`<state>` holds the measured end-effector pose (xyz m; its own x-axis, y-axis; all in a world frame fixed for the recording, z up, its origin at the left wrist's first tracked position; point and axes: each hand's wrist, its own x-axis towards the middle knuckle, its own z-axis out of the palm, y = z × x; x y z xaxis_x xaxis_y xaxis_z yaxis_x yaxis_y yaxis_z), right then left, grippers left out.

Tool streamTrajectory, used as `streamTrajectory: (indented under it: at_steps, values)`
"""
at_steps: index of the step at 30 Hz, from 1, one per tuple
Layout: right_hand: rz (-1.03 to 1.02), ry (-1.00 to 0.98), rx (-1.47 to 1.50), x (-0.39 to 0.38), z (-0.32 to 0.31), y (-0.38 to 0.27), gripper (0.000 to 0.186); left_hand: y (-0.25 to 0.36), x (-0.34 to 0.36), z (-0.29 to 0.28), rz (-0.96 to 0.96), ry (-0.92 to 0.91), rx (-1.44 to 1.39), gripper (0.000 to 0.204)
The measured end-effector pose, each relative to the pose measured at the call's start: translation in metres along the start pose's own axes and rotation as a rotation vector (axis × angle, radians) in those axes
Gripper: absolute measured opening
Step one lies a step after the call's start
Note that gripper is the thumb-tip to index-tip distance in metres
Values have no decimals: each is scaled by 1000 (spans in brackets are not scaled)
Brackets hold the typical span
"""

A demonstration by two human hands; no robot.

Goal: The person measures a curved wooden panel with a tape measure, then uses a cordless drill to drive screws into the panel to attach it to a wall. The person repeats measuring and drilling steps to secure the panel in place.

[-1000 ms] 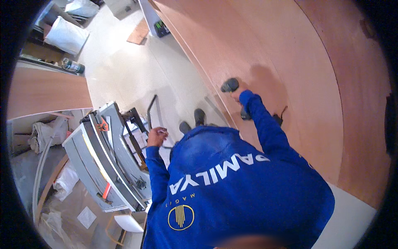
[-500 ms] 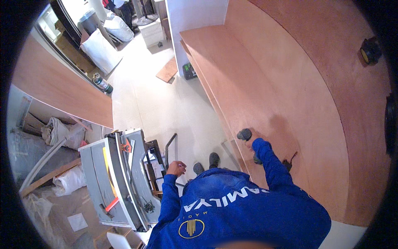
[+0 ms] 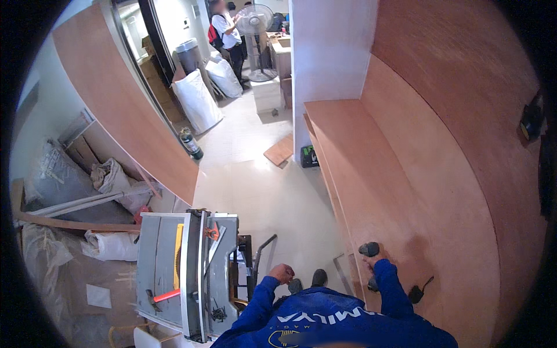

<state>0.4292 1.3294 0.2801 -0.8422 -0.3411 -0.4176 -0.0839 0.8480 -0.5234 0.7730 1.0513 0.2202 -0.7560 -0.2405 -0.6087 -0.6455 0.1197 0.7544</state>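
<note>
On the wooden bench top [image 3: 371, 168], my right hand [image 3: 377, 262] is wrapped round the handle of a dark cordless drill [image 3: 368, 249]. The drill's head shows past my fingers, and its base shows below my hand. My left hand [image 3: 282, 273] hangs in front of my body, fingers curled in; whatever they hold, if anything, is too small to make out. Left of that hand is a grey table saw [image 3: 159, 255]. A red-handled hammer [image 3: 167, 295], a yellow toothed strip [image 3: 178, 255], an orange clamp [image 3: 214, 231] and a pile of dark screws [image 3: 219, 314] lie on it.
A small dark object [image 3: 416, 293] lies on the bench right of my arm. A wooden offcut [image 3: 279, 149] and a gas canister [image 3: 190, 144] are on the floor ahead. White sacks [image 3: 197, 101], a fan [image 3: 255, 23] and a person [image 3: 230, 35] are farther off.
My view has tipped up, so the room's far end with the fan and the person shows more. My right hand still grips the drill at the bench; my left hand stays curled.
</note>
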Motion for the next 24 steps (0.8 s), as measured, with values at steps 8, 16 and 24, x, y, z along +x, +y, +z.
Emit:
streamTrajectory:
  at_steps: [8,16,24]
  values:
    - [251,-258,71,13,21,24,27,5,-11,4,-12,25,46,30]
    - [188,-96,146,-4,12,8,19,14,-21,1,-56,52,80,29]
    - [291,-189,241,-17,-5,0,20,18,-20,4,-67,46,37,29]
